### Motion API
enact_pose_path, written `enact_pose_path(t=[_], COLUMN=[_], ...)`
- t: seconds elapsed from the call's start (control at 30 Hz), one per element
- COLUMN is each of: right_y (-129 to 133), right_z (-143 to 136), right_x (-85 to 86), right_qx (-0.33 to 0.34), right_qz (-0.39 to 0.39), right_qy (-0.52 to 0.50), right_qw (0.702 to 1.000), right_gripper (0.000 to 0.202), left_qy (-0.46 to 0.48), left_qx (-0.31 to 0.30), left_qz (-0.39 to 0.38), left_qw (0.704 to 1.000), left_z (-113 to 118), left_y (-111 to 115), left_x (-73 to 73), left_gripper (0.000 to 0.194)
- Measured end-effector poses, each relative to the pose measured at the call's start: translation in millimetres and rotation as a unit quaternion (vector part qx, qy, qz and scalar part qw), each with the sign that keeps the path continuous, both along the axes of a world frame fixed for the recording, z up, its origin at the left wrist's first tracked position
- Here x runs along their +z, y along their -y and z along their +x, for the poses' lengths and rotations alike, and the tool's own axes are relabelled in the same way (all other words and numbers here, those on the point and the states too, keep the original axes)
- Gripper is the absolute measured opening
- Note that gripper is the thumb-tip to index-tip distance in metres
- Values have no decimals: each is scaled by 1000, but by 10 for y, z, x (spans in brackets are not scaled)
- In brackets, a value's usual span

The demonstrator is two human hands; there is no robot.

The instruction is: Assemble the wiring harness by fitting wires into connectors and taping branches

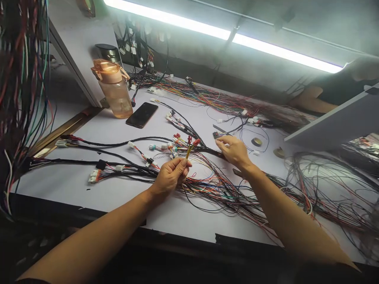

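Observation:
My left hand (171, 173) is closed in a pinch around thin yellow wires (188, 152) that stand up from its fingers. Red connectors (194, 141) sit on the upper ends of these wires. Farther right, my right hand (233, 152) has its thumb and fingers drawn together at a small black connector (216, 135), which shows just past the fingertips. Below both hands runs a wiring harness with loose coloured wires (219, 185) and black-wrapped branches (133, 140). Close to my left hand lie white and pale blue connectors (169, 146).
A peach-coloured water bottle (115, 92) and a phone (142, 114) stand and lie at the back left. Tape rolls (256, 141) lie right of my right hand. Bundled wires (189, 90) cross the back; more hang at left (25, 71). A person's arm (310, 101) shows beyond the panel (331, 114).

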State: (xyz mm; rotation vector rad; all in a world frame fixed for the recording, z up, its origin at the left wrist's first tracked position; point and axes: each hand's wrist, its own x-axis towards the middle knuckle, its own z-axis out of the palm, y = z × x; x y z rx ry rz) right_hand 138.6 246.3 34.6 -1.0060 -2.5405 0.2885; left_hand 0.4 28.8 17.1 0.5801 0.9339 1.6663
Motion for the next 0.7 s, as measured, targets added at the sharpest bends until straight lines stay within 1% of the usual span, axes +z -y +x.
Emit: enact_pose_path(t=[0.07, 0.13, 0.2, 0.3, 0.37, 0.4, 0.43, 0.47, 0.5, 0.57, 0.6, 0.63, 0.67, 0.7], right_y=[-75, -101, -98, -99, -106, -100, -78, -36, 30, 227, 348, 476, 603, 726], right_z=[237, 367, 388, 329, 313, 322, 339, 361, 383, 406, 404, 392, 372, 346], right_x=[-6, -20, -41, -50, -10, 29, 80, 140, 204, 323, 370, 404, 427, 439], right_qx=[-54, -76, -81, -82, -89, -87, -75, -51, -15, 69, 98, 121, 135, 143], right_qz=[-15, -29, -33, -36, -32, -36, -56, -95, -151, -279, -324, -351, -366, -368], right_qy=[62, 106, 115, 97, 81, 54, 11, -48, -113, -215, -233, -241, -249, -254], right_qw=[996, 991, 990, 991, 992, 994, 996, 993, 982, 933, 912, 897, 887, 883], right_gripper=[27, 29, 28, 22, 19, 20, 21, 22, 24, 28, 29, 29, 28, 27], left_qy=[7, 7, 4, -3, -6, -7, -7, -8, -9, -14, -19, -25, -32, -39], left_qx=[4, 7, 12, 18, 19, 21, 23, 27, 31, 38, 41, 41, 38, 34], left_qz=[-1, -2, -1, 1, 4, 5, 5, 4, 2, 0, 1, 4, 7, 10], left_qw=[1000, 1000, 1000, 1000, 1000, 1000, 1000, 1000, 999, 999, 999, 999, 999, 999], left_z=[3, 6, 8, 3, -2, -5, -6, -6, -4, 6, 12, 18, 23, 26], left_y=[-3, -1, 1, 5, 8, 9, 9, 8, 7, 5, 4, 5, 7, 10], left_x=[14, 28, 39, 50, 54, 56, 57, 58, 58, 60, 60, 61, 61, 60], left_gripper=[29, 29, 29, 30, 31, 31, 31, 30, 30, 30, 30, 29, 30, 30])
